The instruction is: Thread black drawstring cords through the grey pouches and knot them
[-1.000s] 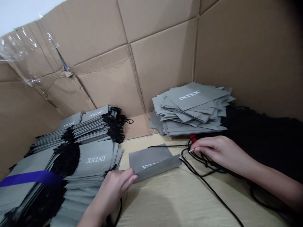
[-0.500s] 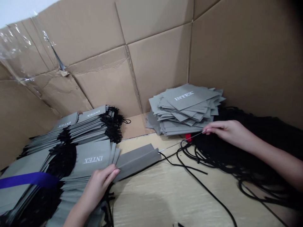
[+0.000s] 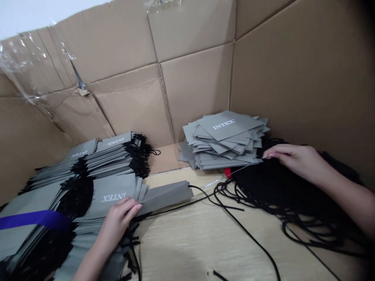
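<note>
My left hand (image 3: pixel 121 218) is closed on the near-left end of a flat grey pouch (image 3: pixel 165 197), its thumb and fingertips pinching the fabric. A black cord (image 3: pixel 202 189) comes out at the pouch's far-right corner. Another stretch of black cord runs along its lower edge. My right hand (image 3: pixel 288 160), fingers pinched together, holds a thin wire (image 3: pixel 234 171) that slants down left towards the pouch. The wire's pale, blurred lower end lies near the cord; whether they are joined I cannot tell.
Loose grey INTEX pouches (image 3: pixel 231 127) are heaped at the back. Right of them lies a mass of black cords (image 3: pixel 263 187). Corded pouches (image 3: pixel 108 160) form stacks at left, one under a blue band (image 3: pixel 35 219). Cardboard walls (image 3: pixel 196 82) enclose the work surface (image 3: pixel 187 242).
My right hand has moved right, drawing the wire away from the pouch's end. My left hand still grips the pouch. The view has shifted slightly.
</note>
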Demonstrator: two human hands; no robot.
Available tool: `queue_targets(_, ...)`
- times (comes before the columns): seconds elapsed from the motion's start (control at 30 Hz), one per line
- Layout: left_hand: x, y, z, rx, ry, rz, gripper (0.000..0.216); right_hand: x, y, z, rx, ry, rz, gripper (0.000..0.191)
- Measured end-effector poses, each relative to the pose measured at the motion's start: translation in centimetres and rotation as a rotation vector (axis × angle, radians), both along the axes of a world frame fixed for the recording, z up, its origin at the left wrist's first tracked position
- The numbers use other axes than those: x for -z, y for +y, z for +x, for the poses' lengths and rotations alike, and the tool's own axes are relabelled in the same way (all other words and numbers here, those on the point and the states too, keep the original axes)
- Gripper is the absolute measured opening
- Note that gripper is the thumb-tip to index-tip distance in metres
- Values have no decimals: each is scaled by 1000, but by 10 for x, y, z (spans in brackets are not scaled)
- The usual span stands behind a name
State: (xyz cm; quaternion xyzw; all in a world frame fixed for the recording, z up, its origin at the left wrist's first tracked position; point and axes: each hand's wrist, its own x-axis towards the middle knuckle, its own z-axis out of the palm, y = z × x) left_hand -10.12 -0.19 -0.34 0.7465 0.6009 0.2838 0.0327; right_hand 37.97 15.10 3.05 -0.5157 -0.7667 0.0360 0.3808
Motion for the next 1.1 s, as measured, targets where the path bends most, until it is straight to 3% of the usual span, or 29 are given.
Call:
queue_targets(0.1,3,3,-5,11,-26,-6,36,-4,-5,2,-17,-22,11,21)
queue_targets(0.33,8,5,-3,119,59,-42,35,-1,-14,-26,-147,-162,-128,29)
queue_targets(0.5,11,0,-3,130,145,120,36,-7,-23,-31,-168,-331,-165,32)
queue_targets(0.67,10,-6,1,226,302,393,23,-18,-47,-56,-53,-474,77,34)
queue_targets(0.77,4,-10,6,311,432,581,20,-15,-70,-94,-281,-385,188,35)
queue_targets(0.87,0,-14,12,388,536,664,19,-2,-90,-128,-562,-279,91,37)
queue_targets(0.9,-1,-15,14,409,560,672,18,4,-95,-135,-608,-241,81,29)
queue_targets(0.97,-1,-16,17,445,596,684,15,14,-99,-142,-638,-184,89,18)
queue_targets(1.1,3,-16,20,475,633,704,11,23,-97,-142,-638,-46,65,13)
